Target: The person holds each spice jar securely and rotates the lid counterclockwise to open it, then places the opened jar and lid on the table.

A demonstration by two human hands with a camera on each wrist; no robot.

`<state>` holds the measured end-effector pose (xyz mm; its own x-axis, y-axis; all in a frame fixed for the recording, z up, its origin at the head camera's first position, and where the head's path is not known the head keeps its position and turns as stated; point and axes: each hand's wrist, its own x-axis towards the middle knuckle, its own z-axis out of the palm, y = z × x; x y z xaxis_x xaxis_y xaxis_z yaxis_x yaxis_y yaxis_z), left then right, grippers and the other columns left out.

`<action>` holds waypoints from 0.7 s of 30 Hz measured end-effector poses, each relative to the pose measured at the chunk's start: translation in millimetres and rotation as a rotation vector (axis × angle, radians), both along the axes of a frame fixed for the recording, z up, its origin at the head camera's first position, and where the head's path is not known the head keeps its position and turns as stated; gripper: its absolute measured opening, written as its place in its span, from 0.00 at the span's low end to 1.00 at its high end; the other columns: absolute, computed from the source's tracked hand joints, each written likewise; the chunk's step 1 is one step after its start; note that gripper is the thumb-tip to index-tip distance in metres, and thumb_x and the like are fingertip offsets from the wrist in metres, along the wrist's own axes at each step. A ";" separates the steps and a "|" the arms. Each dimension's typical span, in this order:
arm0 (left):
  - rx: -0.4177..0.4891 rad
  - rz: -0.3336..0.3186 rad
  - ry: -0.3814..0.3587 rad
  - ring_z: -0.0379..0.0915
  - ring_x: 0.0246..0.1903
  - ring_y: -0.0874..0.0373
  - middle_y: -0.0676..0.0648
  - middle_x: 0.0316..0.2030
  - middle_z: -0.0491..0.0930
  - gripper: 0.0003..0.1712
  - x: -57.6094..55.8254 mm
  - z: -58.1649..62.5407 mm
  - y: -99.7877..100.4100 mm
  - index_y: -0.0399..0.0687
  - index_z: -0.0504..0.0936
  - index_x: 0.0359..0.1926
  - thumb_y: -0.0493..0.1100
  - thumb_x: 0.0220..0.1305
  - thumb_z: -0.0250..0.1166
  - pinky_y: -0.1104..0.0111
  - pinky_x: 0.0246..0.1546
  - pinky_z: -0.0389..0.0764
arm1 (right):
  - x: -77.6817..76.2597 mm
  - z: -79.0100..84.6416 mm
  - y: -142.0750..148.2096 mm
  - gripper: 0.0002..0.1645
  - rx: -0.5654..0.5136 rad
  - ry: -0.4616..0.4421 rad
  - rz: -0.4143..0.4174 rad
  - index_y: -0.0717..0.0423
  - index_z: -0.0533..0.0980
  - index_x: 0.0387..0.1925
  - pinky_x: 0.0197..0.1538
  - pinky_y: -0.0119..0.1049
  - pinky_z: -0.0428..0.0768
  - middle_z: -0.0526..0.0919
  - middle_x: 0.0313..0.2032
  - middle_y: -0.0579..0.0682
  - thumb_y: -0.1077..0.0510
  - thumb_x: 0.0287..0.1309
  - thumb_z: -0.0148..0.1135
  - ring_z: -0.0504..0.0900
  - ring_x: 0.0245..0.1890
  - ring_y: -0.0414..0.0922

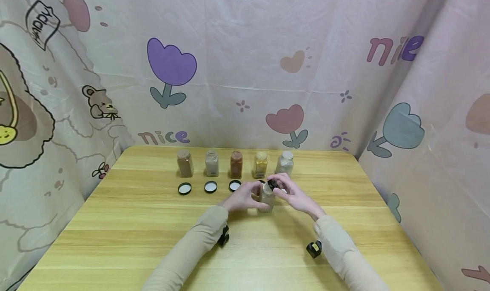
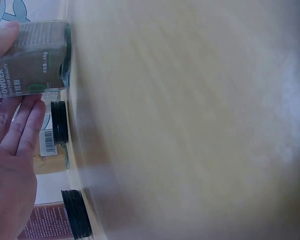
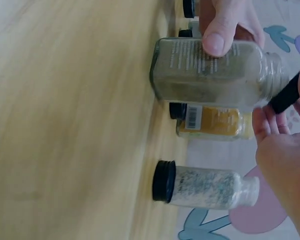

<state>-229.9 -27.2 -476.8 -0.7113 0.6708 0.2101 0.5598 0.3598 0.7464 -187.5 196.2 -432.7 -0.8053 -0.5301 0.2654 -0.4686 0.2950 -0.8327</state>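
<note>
A clear glass jar of cumin powder (image 1: 266,201) stands upright near the middle of the table. My left hand (image 1: 243,196) grips its side between thumb and fingers; its printed label (image 2: 25,62) shows in the left wrist view. With thumb and fingertips my right hand (image 1: 296,196) pinches a black screw lid (image 3: 286,94). That lid is tilted at the jar's mouth, and the threaded glass neck (image 3: 274,74) is exposed in the right wrist view.
Behind the hands is a row of open jars: brown powder (image 1: 185,164), pale powder (image 1: 212,164), red powder (image 1: 236,165), yellow powder (image 1: 260,166) and whitish contents (image 1: 284,163). Black lids, such as the leftmost lid (image 1: 184,189), lie before them. A printed curtain (image 1: 229,69) hangs behind the table (image 1: 126,240).
</note>
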 end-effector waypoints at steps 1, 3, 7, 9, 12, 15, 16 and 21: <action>0.002 -0.001 0.001 0.83 0.42 0.59 0.47 0.41 0.88 0.26 -0.3 0.0 0.0 0.45 0.80 0.50 0.47 0.52 0.80 0.68 0.49 0.83 | -0.1 -0.7 2.0 0.24 -0.022 -0.034 0.001 0.68 0.65 0.67 0.54 0.25 0.71 0.69 0.57 0.67 0.64 0.73 0.52 0.70 0.51 0.36; 0.005 -0.003 0.008 0.83 0.42 0.59 0.47 0.41 0.88 0.26 -0.6 -0.1 0.0 0.45 0.80 0.50 0.47 0.52 0.80 0.69 0.49 0.83 | 0.0 -2.1 6.8 0.25 -0.070 -0.111 0.000 0.69 0.63 0.67 0.56 0.25 0.74 0.70 0.59 0.70 0.63 0.74 0.51 0.73 0.53 0.32; 0.000 -0.003 0.015 0.83 0.42 0.58 0.47 0.43 0.88 0.27 -1.0 -0.1 0.5 0.44 0.81 0.50 0.47 0.52 0.80 0.69 0.49 0.83 | -0.4 -6.7 18.3 0.27 -0.161 -0.217 -0.017 0.69 0.62 0.68 0.59 0.27 0.79 0.75 0.60 0.62 0.61 0.74 0.52 0.77 0.56 0.31; -0.003 0.000 0.019 0.83 0.43 0.58 0.47 0.43 0.88 0.27 -0.8 -0.1 0.6 0.44 0.81 0.51 0.46 0.52 0.80 0.69 0.49 0.83 | -0.5 -9.9 24.5 0.28 -0.209 -0.246 -0.010 0.71 0.61 0.68 0.59 0.27 0.79 0.76 0.60 0.51 0.61 0.74 0.52 0.78 0.57 0.32; -0.003 0.001 0.022 0.84 0.42 0.57 0.46 0.43 0.88 0.27 0.2 0.0 0.5 0.44 0.81 0.51 0.47 0.52 0.79 0.67 0.49 0.84 | -0.8 -15.2 33.7 0.27 -0.298 -0.293 0.037 0.72 0.60 0.68 0.60 0.26 0.78 0.75 0.59 0.39 0.64 0.73 0.50 0.78 0.57 0.33; -0.004 0.004 0.016 0.84 0.42 0.58 0.47 0.43 0.88 0.27 1.2 0.0 0.3 0.44 0.81 0.51 0.47 0.53 0.79 0.67 0.50 0.83 | -1.7 -20.4 42.8 0.24 -0.387 -0.346 0.117 0.70 0.62 0.67 0.61 0.26 0.78 0.74 0.60 0.41 0.69 0.73 0.47 0.78 0.56 0.34; -0.005 0.005 0.013 0.84 0.42 0.58 0.47 0.43 0.88 0.27 1.4 -0.2 0.4 0.44 0.81 0.52 0.47 0.53 0.79 0.67 0.50 0.83 | -2.3 -22.3 45.8 0.23 -0.415 -0.367 0.144 0.68 0.63 0.66 0.62 0.26 0.78 0.74 0.60 0.43 0.70 0.72 0.46 0.78 0.57 0.34; -0.009 0.002 0.009 0.84 0.42 0.57 0.47 0.43 0.88 0.28 1.5 0.1 2.1 0.44 0.81 0.52 0.48 0.53 0.79 0.69 0.49 0.83 | -4.4 -29.6 58.8 0.25 -0.470 -0.456 0.232 0.61 0.66 0.67 0.63 0.28 0.78 0.75 0.62 0.46 0.72 0.72 0.44 0.77 0.59 0.37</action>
